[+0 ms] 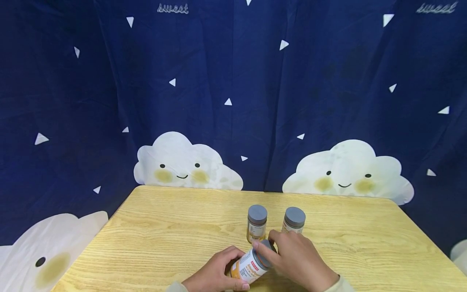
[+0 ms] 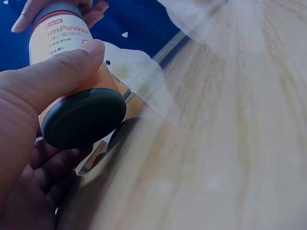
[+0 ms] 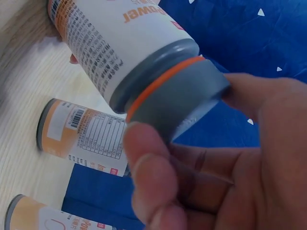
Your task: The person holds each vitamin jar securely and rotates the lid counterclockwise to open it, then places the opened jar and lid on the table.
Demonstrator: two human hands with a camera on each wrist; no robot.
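A supplement bottle (image 1: pixel 249 267) with a white and orange label is tilted above the near part of the table. My left hand (image 1: pixel 218 271) grips its body, thumb across the label; the dark base (image 2: pixel 85 119) faces the left wrist camera. At the upper end my right hand (image 1: pixel 300 259) holds the grey lid (image 3: pixel 184 98) between thumb and fingers. An orange ring (image 3: pixel 160 81) shows between lid and bottle neck. Whether the lid is loose, I cannot tell. Just beyond the hands stand two similar bottles: one on the left (image 1: pixel 257 227), another on the right (image 1: pixel 294 219) partly hidden by my right hand.
The wooden table (image 1: pixel 175 227) reaches back to a dark blue curtain (image 1: pixel 204 101) printed with white clouds and triangles. Both standing bottles are upright, with a small gap between them, close in front of the hands.
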